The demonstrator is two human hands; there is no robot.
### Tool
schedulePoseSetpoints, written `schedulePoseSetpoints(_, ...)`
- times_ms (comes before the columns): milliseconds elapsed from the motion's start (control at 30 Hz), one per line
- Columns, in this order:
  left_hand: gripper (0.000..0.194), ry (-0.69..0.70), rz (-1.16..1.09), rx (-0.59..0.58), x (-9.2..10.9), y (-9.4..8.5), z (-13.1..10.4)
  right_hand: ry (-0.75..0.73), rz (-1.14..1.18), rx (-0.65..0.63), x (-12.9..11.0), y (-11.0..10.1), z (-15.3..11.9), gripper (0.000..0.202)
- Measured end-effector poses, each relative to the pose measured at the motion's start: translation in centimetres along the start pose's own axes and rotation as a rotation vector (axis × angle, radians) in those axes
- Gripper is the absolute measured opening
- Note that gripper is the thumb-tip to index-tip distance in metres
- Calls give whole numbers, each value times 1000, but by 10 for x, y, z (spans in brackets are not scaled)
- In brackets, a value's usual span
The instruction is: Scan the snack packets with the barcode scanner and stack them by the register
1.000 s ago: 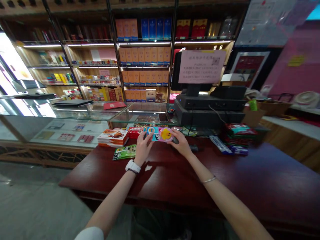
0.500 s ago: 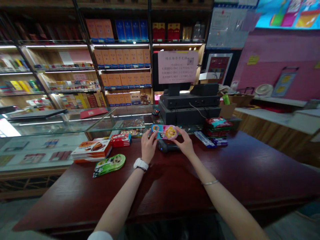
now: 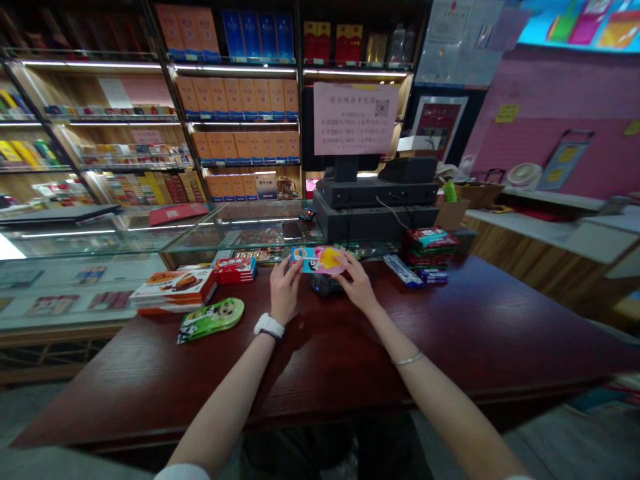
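A pink-and-blue snack packet (image 3: 314, 261) with a panda print and a yellow shape is held up above the dark red table. My left hand (image 3: 284, 288) pinches its left end, thumb on the front. At the other end, my right hand (image 3: 358, 287) grips the packet, its fingers covering part of the yellow shape. Just below and behind the packet sits a black device with a small blue light (image 3: 325, 287), partly hidden, perhaps a scanner. To the left of my hands, a green panda packet (image 3: 213, 319) lies on the table.
Left on the table are orange-and-white boxes (image 3: 175, 288) and red boxes (image 3: 235, 269). At right lie a blue-and-white packet (image 3: 401, 271), a purple packet (image 3: 433, 276) and stacked red-green packets (image 3: 431, 247). Behind stand a glass display case (image 3: 235, 223) and a cash register (image 3: 375, 213).
The view has shifted slightly, so the scene sits a little higher and further left. Both hands still hold the packet, and the right fingers now reach further over its front.
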State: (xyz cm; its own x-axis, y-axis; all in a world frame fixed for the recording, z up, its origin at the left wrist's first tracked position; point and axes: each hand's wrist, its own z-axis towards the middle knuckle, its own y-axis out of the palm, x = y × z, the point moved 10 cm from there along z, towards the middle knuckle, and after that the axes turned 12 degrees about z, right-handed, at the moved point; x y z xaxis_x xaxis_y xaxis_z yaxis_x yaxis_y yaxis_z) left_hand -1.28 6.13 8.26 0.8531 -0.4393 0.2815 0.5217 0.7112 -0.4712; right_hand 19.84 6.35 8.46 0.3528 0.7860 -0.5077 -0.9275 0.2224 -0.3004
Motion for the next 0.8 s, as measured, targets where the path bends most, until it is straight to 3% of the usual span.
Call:
schedulePoseSetpoints(167,31,-71,-78,16,-8,-6,1,56,81,-10,2,3,0,39)
schedulePoseSetpoints(333,29,-139,-176,10,-15,-5,1,66,78,-25,7,5,-1,49)
schedulePoseSetpoints(433,28,-151,-223,-7,-17,-1,1,49,77,-82,7,11,-3,39)
schedulePoseSetpoints(600,27,-139,-225,-43,-10,4,1,61,102,7,7,2,-1,25)
schedulePoseSetpoints(700,37,-97,-172,-33,-2,1,1,96,139,70,11,-2,1,16)
schedulePoseSetpoints(800,58,-28,-90,1,5,-5,1,155,187,68,19,2,2,22)
